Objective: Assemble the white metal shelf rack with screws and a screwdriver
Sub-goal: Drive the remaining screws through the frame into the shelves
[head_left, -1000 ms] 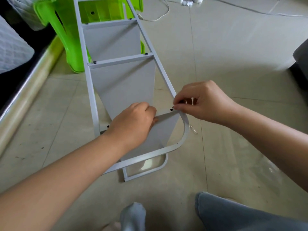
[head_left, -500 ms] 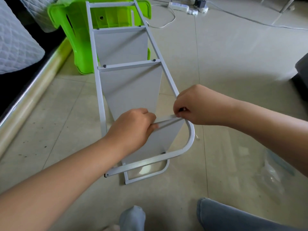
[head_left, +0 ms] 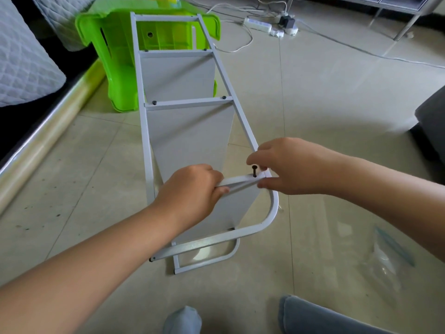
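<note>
The white metal shelf rack [head_left: 190, 141] lies on its side on the tiled floor, its far end against a green stool. My left hand [head_left: 192, 191] grips the edge of the nearest shelf panel [head_left: 237, 184]. My right hand [head_left: 286, 165] holds the rack's side rail where that panel meets it, thumb under the joint. A black screw [head_left: 254, 171] stands upright in the hole at that joint, partly sticking out, with my right fingertips just beside it. Two other shelves farther along carry black screw heads [head_left: 154, 102]. No screwdriver is visible.
The green plastic stool [head_left: 115, 63] stands behind the rack. A mattress edge [head_left: 21, 68] and bed frame run along the left. A power strip with cables [head_left: 257, 22] lies at the back. A clear plastic bag [head_left: 385, 251] lies on the floor at right. My knee [head_left: 310, 317] and socked foot are at bottom.
The view has tilted up slightly. My right fingers have opened off the joint, and the black screw now shows standing in the hole. My left hand keeps its grip on the shelf.
</note>
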The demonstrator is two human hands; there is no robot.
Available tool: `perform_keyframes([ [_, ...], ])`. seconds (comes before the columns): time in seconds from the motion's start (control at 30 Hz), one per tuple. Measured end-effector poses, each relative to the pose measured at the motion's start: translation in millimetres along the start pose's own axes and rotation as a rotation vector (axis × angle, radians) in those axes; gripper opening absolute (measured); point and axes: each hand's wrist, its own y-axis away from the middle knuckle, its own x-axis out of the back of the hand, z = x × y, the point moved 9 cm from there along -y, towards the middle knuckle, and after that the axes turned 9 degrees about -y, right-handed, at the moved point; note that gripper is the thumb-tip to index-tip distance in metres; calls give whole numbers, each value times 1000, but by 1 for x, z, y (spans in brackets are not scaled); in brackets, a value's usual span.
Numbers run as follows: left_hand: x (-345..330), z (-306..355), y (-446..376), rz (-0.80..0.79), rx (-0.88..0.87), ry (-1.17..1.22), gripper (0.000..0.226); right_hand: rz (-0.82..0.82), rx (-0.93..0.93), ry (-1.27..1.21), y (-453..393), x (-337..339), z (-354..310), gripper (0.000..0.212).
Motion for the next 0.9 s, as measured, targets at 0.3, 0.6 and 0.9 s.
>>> perform_keyframes([
  [0.3, 1, 2, 4, 48, -16, 80, 33, 80, 127, -44, 4, 5, -10, 23],
  [0.6, 6, 4, 6, 82, -46, 88, 34, 115, 145, -93, -6, 1, -13, 14],
  [0.9, 2, 4, 5, 15, -7, 17, 28, 281, 341, -94, 3, -7, -14, 17],
])
